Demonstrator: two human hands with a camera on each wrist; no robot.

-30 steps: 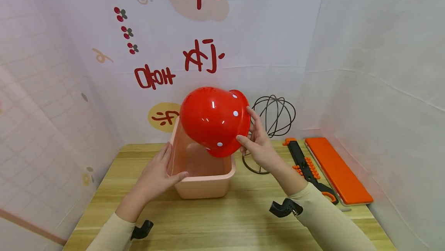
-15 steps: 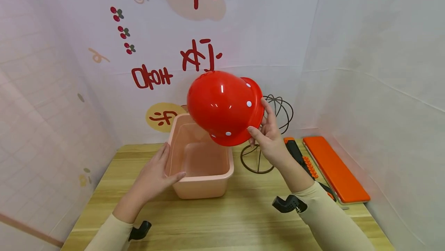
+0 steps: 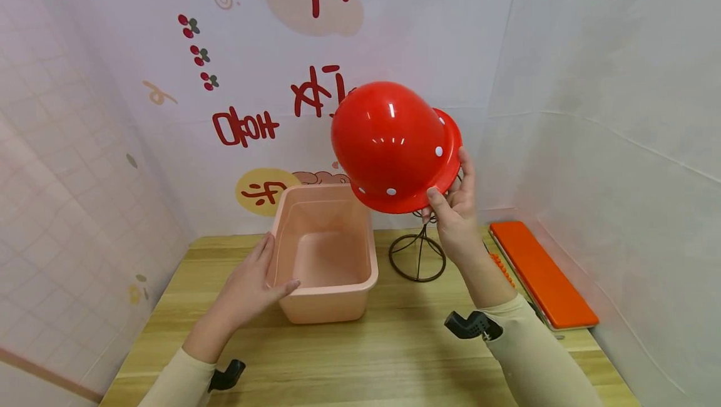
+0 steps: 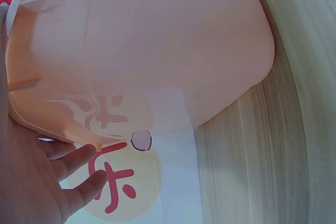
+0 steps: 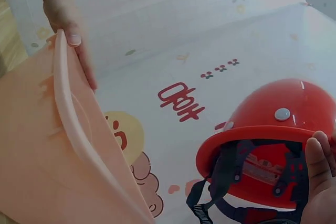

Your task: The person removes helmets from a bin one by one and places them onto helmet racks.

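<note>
A glossy red hard hat [image 3: 392, 144] with white rivets hangs in the air above and to the right of a pink plastic bin [image 3: 338, 313]. My right hand [image 3: 450, 199] pinches its brim from below, thumb in front and fingers behind. In the right wrist view the hard hat [image 5: 273, 124] shows its dark inner straps, with my fingertips [image 5: 317, 156] on the brim. My left hand [image 3: 270, 269] rests against the bin's near left corner, fingers straight along the wall and thumb along the front rim. The left wrist view shows the bin wall [image 4: 157, 45] close up with my fingers [image 4: 73, 179] beside it.
A dark wire stand [image 3: 418, 260] rises right of the bin, its top hidden by the hat. An orange flat case [image 3: 541, 275] lies along the right wall, with an orange-toothed tool [image 3: 498, 267] mostly hidden behind my forearm. White walls enclose the wooden table [image 3: 394, 357].
My right hand has raised the hard hat up and to the right, from over the bin to in front of the wire stand. The left hand and the bin have stayed put.
</note>
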